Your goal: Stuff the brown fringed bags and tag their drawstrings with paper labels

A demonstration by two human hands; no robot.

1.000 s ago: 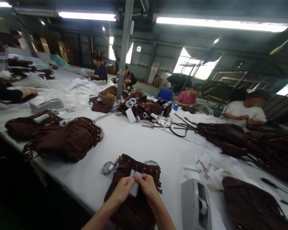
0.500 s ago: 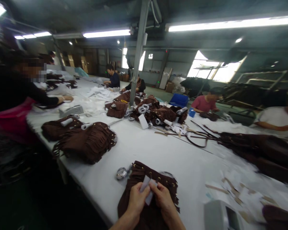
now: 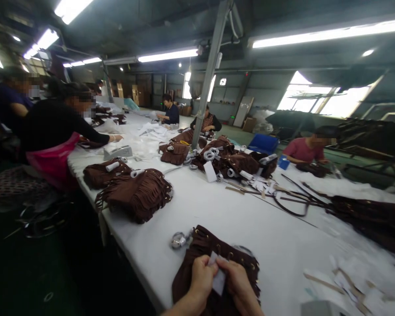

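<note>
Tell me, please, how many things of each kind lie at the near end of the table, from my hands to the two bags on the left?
Brown fringed bags: 3
White paper slips held in both hands: 1
Metal tape rolls beside the held bag: 1
Total: 5

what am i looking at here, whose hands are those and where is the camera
The camera sits on a person's head and looks forward and down, so the two bare hands at the bottom edge are the wearer's own. The left hand and right hand together pinch a small white paper tag over a brown fringed suede bag lying on a long white worktable. Beside that bag lies a silver metal clasp. Farther up the table sit more brown fringed bags, rolls of tape, paper slips and dark straps. Other people work around the table, such as a person in a black top at the left.
</note>
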